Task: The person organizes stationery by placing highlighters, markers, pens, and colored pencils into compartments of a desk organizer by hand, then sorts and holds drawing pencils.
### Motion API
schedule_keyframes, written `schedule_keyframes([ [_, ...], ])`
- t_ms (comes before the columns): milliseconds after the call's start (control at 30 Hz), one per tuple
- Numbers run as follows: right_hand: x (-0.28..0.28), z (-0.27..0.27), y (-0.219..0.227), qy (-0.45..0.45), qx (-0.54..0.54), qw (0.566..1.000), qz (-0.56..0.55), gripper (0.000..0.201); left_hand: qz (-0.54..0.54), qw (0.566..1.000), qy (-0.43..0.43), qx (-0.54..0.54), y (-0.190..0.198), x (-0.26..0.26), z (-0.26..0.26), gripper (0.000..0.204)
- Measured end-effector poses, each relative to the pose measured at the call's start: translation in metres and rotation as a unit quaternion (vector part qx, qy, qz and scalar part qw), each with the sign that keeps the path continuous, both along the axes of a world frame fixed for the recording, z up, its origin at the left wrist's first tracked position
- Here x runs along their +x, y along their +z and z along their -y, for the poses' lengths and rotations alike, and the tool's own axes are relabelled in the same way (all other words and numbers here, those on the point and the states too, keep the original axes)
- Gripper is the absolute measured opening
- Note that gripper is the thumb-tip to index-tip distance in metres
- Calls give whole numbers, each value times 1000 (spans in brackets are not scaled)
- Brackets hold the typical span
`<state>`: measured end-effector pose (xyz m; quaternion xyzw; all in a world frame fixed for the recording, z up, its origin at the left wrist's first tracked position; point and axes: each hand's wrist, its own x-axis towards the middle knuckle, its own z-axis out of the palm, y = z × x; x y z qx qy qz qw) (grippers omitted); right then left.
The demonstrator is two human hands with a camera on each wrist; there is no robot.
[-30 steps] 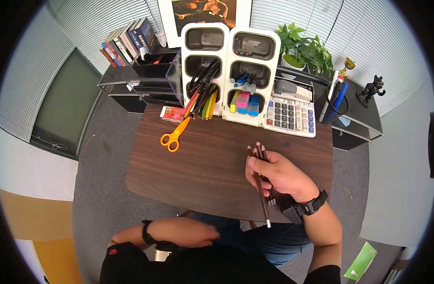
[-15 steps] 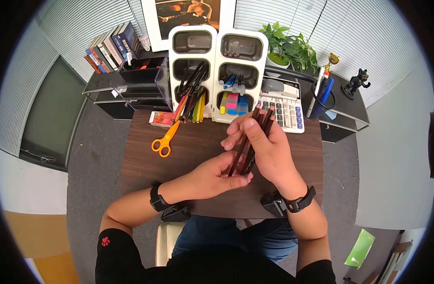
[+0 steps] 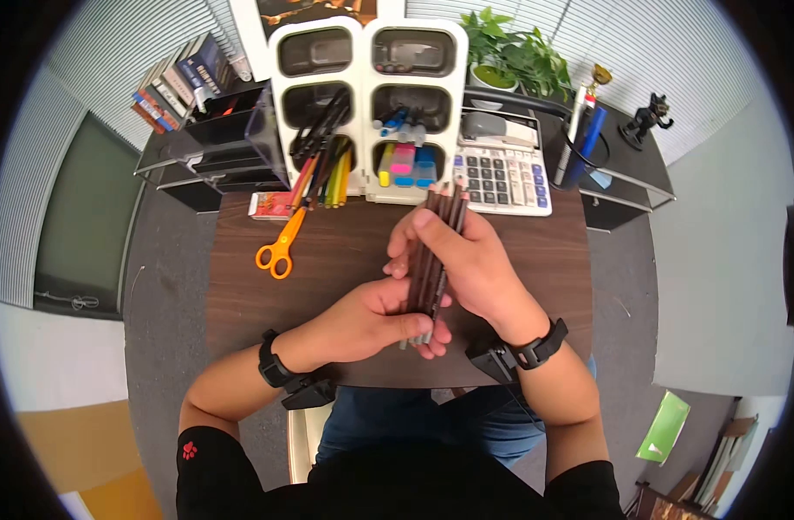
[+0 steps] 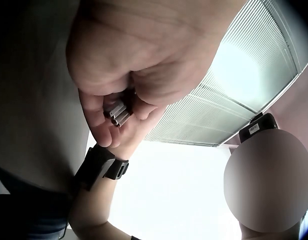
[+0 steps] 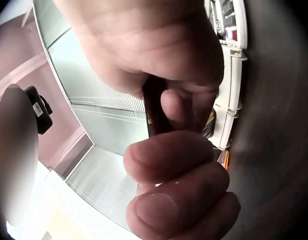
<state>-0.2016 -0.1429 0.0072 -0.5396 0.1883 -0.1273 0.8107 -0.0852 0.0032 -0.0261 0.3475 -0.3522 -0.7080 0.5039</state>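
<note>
A bundle of several dark brown pencils (image 3: 428, 276) is held between both hands over the desk, pink-tipped ends toward the organizer. My right hand (image 3: 479, 260) grips the upper part, thumb lying along the bundle. Lower down, my left hand (image 3: 371, 322) holds the silvery ends, with its thumb across the front and fingers behind. In the left wrist view those pencil ends (image 4: 119, 114) poke out between thumb and curled fingers. The right wrist view shows the curled fingers (image 5: 174, 160) of my right hand, which hide much of the bundle.
Behind the hands stands a white organizer (image 3: 364, 113) with pens, colored pencils and highlighters in its compartments. Orange scissors (image 3: 280, 251) and a small red box (image 3: 271, 205) lie to the left. A calculator (image 3: 505, 182) and a pen cup (image 3: 579, 156) are at the back right.
My left hand has come up from the lap to the pencils' lower ends. My right hand has shifted left and up with the bundle, whose pencils now lie closer together and more even.
</note>
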Motion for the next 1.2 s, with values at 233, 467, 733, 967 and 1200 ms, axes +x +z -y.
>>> schedule_keyframes([
  [233, -3, -5, -3, 45, -148, 981, 116, 19, 177, 980, 60, -64, -8, -2, -1, 24],
  [467, 3, -11, -7, 4, -421, 878, 229, 19, 483, 843, 215, -99, -1, 1, -4, 8],
  [733, 2, -9, -20, -32, -448, 862, 236, 28, 522, 774, 333, -132, -82, 38, -22, 19],
  [967, 11, -14, -21, 14, -436, 888, 147, 36, 472, 842, 259, -30, -68, 41, -7, 28],
  [1200, -4, -8, -6, 51, -395, 911, 101, 40, 422, 881, 210, -38, -49, 26, -1, 27],
])
